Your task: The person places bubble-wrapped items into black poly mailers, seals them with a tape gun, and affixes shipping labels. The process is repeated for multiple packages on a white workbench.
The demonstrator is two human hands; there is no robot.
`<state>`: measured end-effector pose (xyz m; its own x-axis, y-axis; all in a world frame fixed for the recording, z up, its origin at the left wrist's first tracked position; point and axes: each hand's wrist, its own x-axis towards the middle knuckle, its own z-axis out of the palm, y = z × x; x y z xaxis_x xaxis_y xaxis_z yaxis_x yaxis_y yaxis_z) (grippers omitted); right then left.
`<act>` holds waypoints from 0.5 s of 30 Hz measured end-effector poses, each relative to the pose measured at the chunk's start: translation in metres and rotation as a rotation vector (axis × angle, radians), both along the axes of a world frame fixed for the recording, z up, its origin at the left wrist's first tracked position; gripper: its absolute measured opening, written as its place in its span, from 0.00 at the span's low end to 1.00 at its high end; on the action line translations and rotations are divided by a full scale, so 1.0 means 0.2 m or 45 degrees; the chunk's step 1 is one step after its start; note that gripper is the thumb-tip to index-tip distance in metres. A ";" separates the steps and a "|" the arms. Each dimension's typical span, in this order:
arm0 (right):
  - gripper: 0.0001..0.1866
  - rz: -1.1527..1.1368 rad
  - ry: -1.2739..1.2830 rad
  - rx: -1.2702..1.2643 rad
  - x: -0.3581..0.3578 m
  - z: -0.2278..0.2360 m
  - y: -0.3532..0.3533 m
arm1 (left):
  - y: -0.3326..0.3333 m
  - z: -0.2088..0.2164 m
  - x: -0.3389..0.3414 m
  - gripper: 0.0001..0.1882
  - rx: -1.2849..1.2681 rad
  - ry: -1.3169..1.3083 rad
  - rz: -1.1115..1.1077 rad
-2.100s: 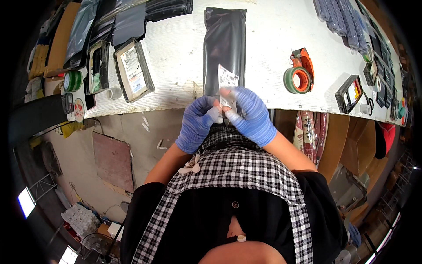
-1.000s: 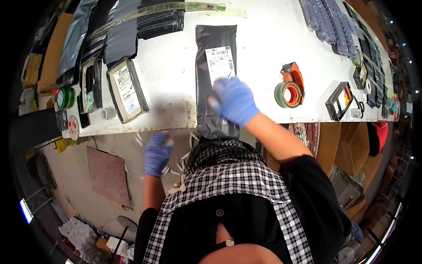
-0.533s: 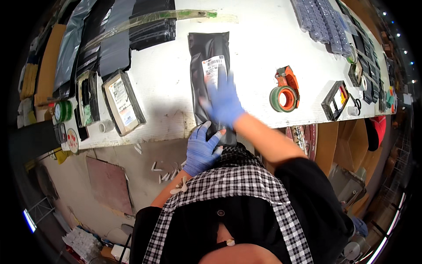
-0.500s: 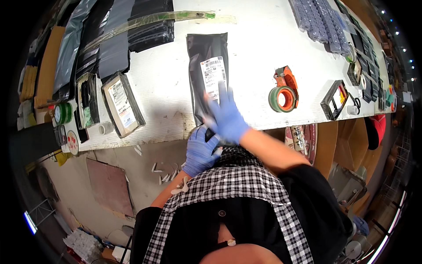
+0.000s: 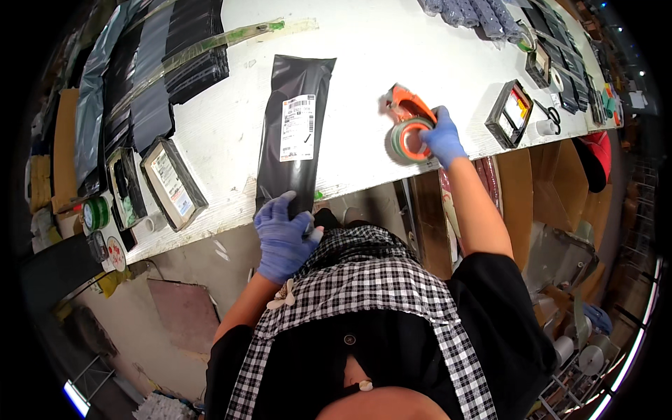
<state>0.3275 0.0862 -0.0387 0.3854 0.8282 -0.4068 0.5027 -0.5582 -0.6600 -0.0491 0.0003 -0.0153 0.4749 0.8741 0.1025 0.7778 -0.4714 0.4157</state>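
Note:
A long black plastic mailing bag (image 5: pixel 287 178) with a white printed label (image 5: pixel 298 127) lies lengthwise on the white table. My left hand (image 5: pixel 283 241), in a blue glove, is closed on the bag's near end at the table edge. That end is partly hidden by the fingers. To the right, my right hand (image 5: pixel 442 140), also gloved in blue, grips an orange tape dispenser (image 5: pixel 414 105) with a roll of green-edged tape (image 5: pixel 397 142). Its fingers are wrapped over the dispenser's right side.
Stacked black and grey bags (image 5: pixel 150 84) lie at the left under a clear strap. Near them stands a framed tray with a labelled card (image 5: pixel 171 185). On the right are a small black-framed tray (image 5: pixel 509 115), scissors (image 5: pixel 553 117) and bubble-wrap rolls (image 5: pixel 483 15).
My right hand has left the bag and moved right to take hold of the tape dispenser. My left hand stays on the bag's near end. The view has shifted rightward.

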 end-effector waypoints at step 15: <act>0.28 0.931 -0.003 1.104 -0.70 0.02 -0.74 | -0.09 0.06 -0.01 0.08 -1.241 -1.254 0.713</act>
<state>0.1883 -0.0621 -0.0345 -0.3065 0.8573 0.4135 0.5224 0.5147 -0.6799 -0.0504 -0.0174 -0.0026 0.1528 0.8266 -0.5417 -0.0134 0.5498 0.8352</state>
